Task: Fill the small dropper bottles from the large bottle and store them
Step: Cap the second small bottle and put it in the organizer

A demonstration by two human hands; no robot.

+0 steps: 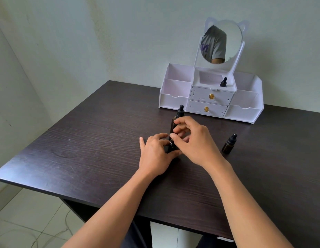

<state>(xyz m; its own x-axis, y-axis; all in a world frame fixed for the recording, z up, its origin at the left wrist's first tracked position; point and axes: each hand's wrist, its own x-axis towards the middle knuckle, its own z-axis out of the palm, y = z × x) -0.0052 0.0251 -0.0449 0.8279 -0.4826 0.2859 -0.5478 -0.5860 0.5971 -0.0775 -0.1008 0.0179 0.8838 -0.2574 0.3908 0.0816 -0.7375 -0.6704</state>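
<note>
The small dropper bottle [172, 146] stands upright mid-desk [102, 140], between both hands. The left hand [156, 154] grips its body, and the right hand [195, 140] pinches its top from above. The large bottle [180, 113] stands upright just behind, toward the far edge.

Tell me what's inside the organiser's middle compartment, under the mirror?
A small dropper bottle stands at its right side. The compartment's front wall hides the bottle's base and the floor.
</note>
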